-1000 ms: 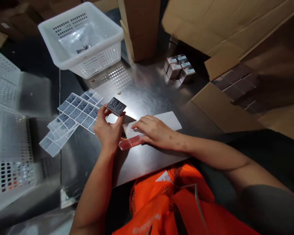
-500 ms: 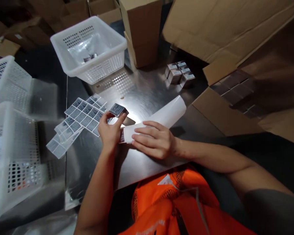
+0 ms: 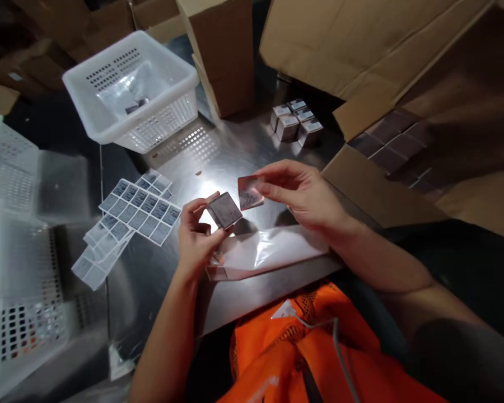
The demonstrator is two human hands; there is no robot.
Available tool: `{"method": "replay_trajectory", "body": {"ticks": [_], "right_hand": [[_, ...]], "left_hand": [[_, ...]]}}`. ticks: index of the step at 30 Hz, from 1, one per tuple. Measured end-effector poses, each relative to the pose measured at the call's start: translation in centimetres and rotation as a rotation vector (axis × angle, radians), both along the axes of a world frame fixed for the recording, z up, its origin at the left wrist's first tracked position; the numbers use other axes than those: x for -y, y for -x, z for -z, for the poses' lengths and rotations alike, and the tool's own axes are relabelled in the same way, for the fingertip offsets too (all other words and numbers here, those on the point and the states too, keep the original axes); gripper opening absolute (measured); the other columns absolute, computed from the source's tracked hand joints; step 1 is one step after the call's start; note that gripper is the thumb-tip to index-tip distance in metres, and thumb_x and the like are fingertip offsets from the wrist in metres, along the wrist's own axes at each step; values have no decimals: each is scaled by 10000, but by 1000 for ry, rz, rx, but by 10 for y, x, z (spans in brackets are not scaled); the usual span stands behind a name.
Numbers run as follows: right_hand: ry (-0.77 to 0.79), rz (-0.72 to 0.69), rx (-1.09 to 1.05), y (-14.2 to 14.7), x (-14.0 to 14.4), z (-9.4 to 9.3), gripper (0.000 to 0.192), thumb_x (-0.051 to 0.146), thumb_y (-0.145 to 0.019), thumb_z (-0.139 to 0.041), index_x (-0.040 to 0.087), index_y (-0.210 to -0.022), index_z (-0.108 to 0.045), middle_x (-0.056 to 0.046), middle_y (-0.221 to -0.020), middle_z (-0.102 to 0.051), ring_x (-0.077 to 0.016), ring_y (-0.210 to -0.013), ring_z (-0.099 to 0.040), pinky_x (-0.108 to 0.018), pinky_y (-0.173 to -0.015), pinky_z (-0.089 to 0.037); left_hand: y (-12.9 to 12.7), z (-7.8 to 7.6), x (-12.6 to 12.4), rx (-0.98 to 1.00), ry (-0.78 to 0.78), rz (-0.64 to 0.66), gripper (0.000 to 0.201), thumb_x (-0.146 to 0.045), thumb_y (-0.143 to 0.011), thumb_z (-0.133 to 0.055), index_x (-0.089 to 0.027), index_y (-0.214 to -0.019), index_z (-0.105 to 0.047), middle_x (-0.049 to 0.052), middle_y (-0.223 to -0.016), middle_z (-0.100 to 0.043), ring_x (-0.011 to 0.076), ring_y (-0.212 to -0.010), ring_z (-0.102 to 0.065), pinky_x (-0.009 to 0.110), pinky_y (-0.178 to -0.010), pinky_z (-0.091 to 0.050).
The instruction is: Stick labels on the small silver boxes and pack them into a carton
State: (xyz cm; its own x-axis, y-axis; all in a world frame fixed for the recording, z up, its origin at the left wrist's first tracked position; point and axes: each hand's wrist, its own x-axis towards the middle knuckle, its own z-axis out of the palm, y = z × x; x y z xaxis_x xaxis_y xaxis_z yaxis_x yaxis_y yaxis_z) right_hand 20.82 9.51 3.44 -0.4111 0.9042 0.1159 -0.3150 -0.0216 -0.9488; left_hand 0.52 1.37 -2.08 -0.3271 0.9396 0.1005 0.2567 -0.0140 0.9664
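Now, step: label about to meet box.
Left hand (image 3: 195,238): fingers closed round small dark square box (image 3: 224,210).
Right hand (image 3: 304,193): fingertips pinching reddish glossy label (image 3: 250,193), just right of box.
Next move: likely careful alignment before pressing.

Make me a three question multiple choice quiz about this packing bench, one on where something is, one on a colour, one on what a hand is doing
1. Where does the white basket stand?
A. at the far left of the metal table
B. on the person's lap
C. inside the big carton

2. What colour is the vest the person wears?
A. blue
B. orange
C. white

3. What is the right hand doing?
A. lying flat on the table
B. reaching into the basket
C. pinching a small label above the table

Answers:
1 A, the basket sits on the steel top beyond the label sheets.
2 B, bright orange mesh shows at the bottom edge.
3 C, its fingertips grip the label beside the small dark box that the left hand holds.
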Motion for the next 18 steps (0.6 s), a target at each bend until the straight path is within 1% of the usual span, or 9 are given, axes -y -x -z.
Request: {"method": "replay_trajectory", "body": {"ticks": [2, 3, 5, 8, 12, 15, 18], "right_hand": [[66, -133, 52, 1, -4, 5, 376, 219, -758, -827, 226, -1099, -668, 45, -816, -716, -110, -767, -678, -270, -794, -548], [89, -178, 72, 1, -4, 6, 484, 209, -751, -826, 226, -1186, -614, 56, -784, -707, -112, -739, -674, -267, -761, -545], [130, -221, 99, 2, -3, 8, 628, 184, -736, -822, 222, -1275, -500, 72, -747, -697, -119, -709, -672, -262, -709, -537], [148, -193, 121, 3, 2, 7, 648, 182, -722, -822, 220, -1241, -436, 72, -746, -695, -123, -708, -671, -242, -651, -513], [151, -156, 137, 6, 5, 8, 671, 234, -700, -850, 234, -1211, -414, 74, -750, -690, -109, -651, -636, -218, -571, -458], [150, -138, 149, 8, 7, 10, 662, 274, -695, -852, 241, -1186, -410, 72, -760, -691, -108, -635, -630, -218, -550, -442], [147, -134, 160, 9, 7, 11, 648, 291, -692, -849, 243, -1164, -407, 67, -769, -696, -116, -648, -641, -226, -556, -454]], "left_hand": [[-1, 2, 3, -81, 3, 39, 559, -316, -634, -856, -251, -1120, -588, 47, -1244, -668, -20, -423, -376, 167, -339, -240], [-1, 3, 3, -126, -6, 37, 568, -317, -632, -863, -250, -1134, -607, 43, -1227, -675, -26, -409, -364, 165, -333, -232], [1, 6, 5, -194, -28, 28, 584, -291, -632, -865, -251, -1162, -625, 27, -1156, -691, -30, -399, -363, 152, -338, -239], [2, 9, 6, -217, -54, 25, 596, -250, -637, -851, -258, -1190, -628, 13, -1098, -704, -25, -394, -378, 139, -346, -264], [-1, 6, 6, -226, -71, -5, 582, -204, -638, -827, -264, -1186, -642, 6, -1080, -721, -23, -383, -379, 136, -347, -274], [-4, 2, 7, -252, -79, -29, 558, -219, -633, -831, -252, -1163, -659, 7, -1054, -733, -20, -386, -374, 139, -349, -277], [-6, 1, 7, -288, -81, -41, 548, -242, -642, -836, -247, -1163, -666, 8, -1045, -737, -15, -391, -380, 143, -350, -287]]}}
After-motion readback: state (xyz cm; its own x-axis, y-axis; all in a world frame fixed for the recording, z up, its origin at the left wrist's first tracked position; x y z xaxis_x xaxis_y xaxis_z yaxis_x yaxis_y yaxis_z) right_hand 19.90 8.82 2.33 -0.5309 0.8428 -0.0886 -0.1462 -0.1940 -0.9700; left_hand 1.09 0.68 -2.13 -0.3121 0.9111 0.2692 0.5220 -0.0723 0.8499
